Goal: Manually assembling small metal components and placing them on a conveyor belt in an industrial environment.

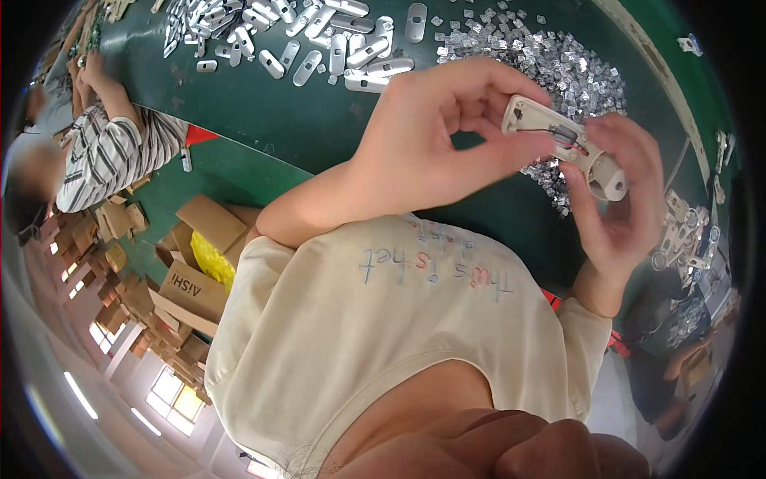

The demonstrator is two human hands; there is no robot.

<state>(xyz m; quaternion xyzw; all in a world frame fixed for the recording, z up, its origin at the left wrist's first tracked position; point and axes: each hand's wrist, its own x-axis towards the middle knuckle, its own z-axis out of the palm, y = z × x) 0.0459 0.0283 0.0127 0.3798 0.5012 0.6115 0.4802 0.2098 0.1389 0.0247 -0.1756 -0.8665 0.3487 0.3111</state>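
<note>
Over the green worktable I hold a long off-white plastic housing [528,117] with one rounded end. Inside it lie a small dark grey part [566,135] and thin red and black wires. My left hand [459,136] grips the narrower end, its thumb laid across the open side near the wires. The rounded end sits between the thumb and fingers of my right hand [626,180]. Some of the housing's middle is hidden behind my left thumb and right fingertips. Behind and below the housing spreads a pile of small shiny metal clips [566,76].
Many oblong silver plates with slots [337,53] are strewn along the table's far side. More metal parts [686,227] lie at the far right. Left of me, an open cardboard box [191,287] holds a yellow bag [211,262]. A person in a striped shirt [120,156] sits at the left.
</note>
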